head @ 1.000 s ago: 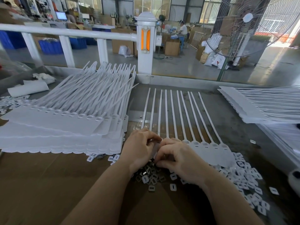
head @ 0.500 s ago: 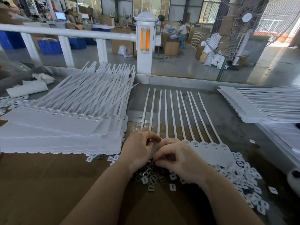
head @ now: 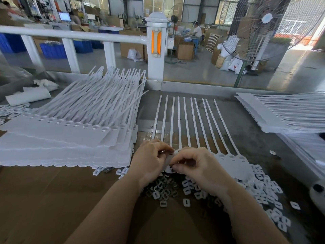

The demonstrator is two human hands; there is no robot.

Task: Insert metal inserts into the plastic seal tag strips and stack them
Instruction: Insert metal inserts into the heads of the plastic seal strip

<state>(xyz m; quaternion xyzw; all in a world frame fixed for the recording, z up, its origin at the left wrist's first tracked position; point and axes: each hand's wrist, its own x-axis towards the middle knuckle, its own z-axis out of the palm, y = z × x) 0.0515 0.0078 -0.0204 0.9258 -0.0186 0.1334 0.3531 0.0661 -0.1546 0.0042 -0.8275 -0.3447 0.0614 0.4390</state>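
A white seal tag strip point(head: 202, 124) with several long tails lies flat on the bench, tag heads toward me. My left hand point(head: 149, 161) and my right hand point(head: 195, 166) meet over its left tag heads. Both have curled fingers that pinch a tag head at its slot; any insert between the fingertips is hidden. Just below the hands lies a heap of small grey metal inserts point(head: 163, 189). White plastic caps point(head: 263, 192) are scattered to the right of it.
A tall stack of tag strips point(head: 66, 134) fills the left of the bench. Another stack point(head: 284, 111) lies at the right. Brown cardboard point(head: 44, 199) covers the near bench. A white railing post point(head: 156, 46) and a standing fan point(head: 260, 29) rise behind.
Both hands stay at the same tag heads; only the fingers have shifted slightly. The strip and the stacks have not moved.
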